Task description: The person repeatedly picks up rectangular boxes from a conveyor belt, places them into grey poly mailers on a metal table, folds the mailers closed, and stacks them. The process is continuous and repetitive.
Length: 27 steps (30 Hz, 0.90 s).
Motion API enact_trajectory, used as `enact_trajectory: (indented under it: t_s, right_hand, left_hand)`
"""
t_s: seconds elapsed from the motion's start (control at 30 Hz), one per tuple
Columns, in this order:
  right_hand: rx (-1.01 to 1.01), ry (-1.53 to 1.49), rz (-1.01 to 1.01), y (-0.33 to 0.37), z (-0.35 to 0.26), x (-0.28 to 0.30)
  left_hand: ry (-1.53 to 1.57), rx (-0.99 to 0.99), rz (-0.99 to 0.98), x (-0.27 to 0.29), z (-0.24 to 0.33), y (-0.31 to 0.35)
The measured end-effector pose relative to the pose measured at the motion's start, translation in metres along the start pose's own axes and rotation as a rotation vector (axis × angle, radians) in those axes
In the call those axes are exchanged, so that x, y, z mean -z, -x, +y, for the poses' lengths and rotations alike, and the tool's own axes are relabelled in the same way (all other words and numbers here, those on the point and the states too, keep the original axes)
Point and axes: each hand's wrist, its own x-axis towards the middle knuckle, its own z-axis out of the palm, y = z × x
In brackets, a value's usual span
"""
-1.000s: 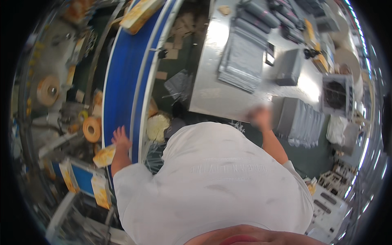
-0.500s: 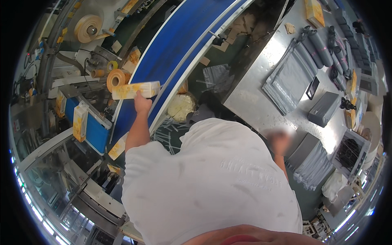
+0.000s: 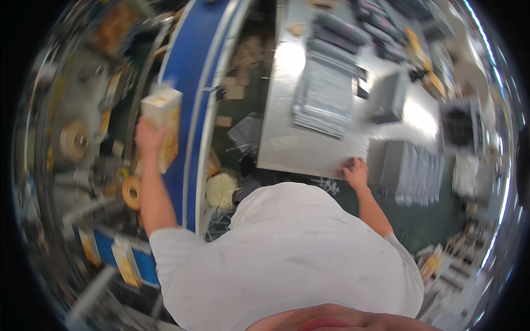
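Note:
My left hand point(image 3: 149, 137) is closed on the side of an oblong white-and-yellow carton point(image 3: 168, 110), over the left side of the blue conveyor belt point(image 3: 193, 60). The carton's long side runs toward me, and motion blurs it. At the near edge of the metal table point(image 3: 295, 151), my right hand point(image 3: 356, 172) rests with its fingers somewhat apart and nothing visible in them. A stack of flat grey plastic bags point(image 3: 326, 91) lies on the table beyond it.
Grey bags point(image 3: 419, 174) hang at the table's right end. A grey block point(image 3: 389, 96) and a dark phone point(image 3: 362, 83) lie on the tabletop. More cartons point(image 3: 127, 262) stand on a short blue conveyor at lower left, near a tape roll point(image 3: 131, 192). Scraps litter the floor.
The view has turned. My left hand, still gripping the carton, has swung it from crosswise to lengthwise along the belt. My right hand now shows clearly at the table edge.

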Motion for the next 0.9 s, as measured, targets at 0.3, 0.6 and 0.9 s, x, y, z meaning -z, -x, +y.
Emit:
enact_trajectory:
  t_s: [0.3,0.6,0.9]
  right_hand:
    - [0.135,-0.932,0.068,-0.011,-0.077,0.04]
    - [0.026,-0.896,-0.069,-0.07,-0.067,0.054]
    - [0.553,-0.012,0.134,-0.181,-0.036,0.072]
  left_hand:
    - [1.083,-0.219,-0.683,0.002,0.305,0.045]
    - [0.868,-0.401,-0.657,-0.189,0.436,0.216]
    - [0.915,-0.354,-0.735,-0.189,0.492,0.158]
